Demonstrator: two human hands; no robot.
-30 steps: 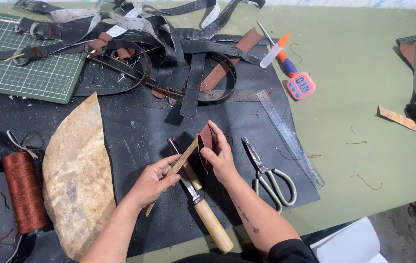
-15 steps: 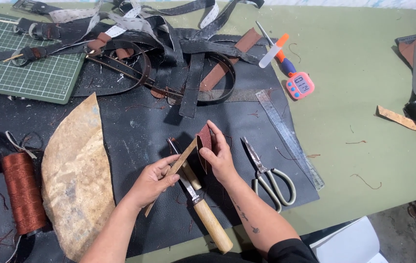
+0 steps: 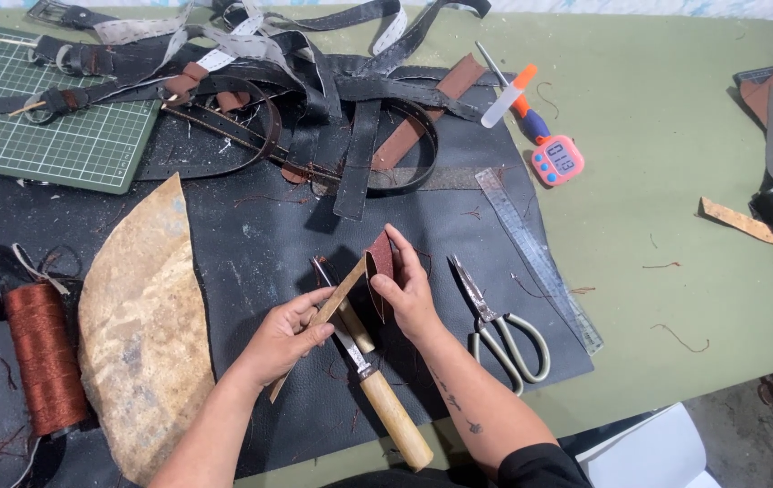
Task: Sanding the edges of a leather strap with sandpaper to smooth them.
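The left hand (image 3: 282, 339) pinches a thin tan strip (image 3: 328, 305) between thumb and fingers. The strip is narrow, flat and pale brown, running on a slant from below the hand up to the right, where its upper end meets a dark reddish-brown leather piece (image 3: 380, 271). That piece is small, folded or curled, with a rounded top and a matte grain. The right hand (image 3: 411, 291) grips it, thumb on the near face and fingers behind, index finger stretched up along its far edge. Both hands are closed on what they hold.

All of this sits over a black mat (image 3: 269, 235), near its lower middle. A knife (image 3: 373, 384) lies on the mat just under the hands, its blade passing beneath the strip and its pale wooden handle pointing toward the mat's near edge. Scissors (image 3: 499, 325) rest on the mat just right of the right hand, grey loops toward the near edge. A steel ruler (image 3: 536, 258) lies slanted along the mat's right edge. At the mat's left side sits a big tan half-round hide (image 3: 142, 334), and farther left a spool of rust thread (image 3: 43, 357). Across the mat's far part lies a tangle of black straps (image 3: 314, 90), overlapping a green grid board (image 3: 52, 117) at the far left corner.
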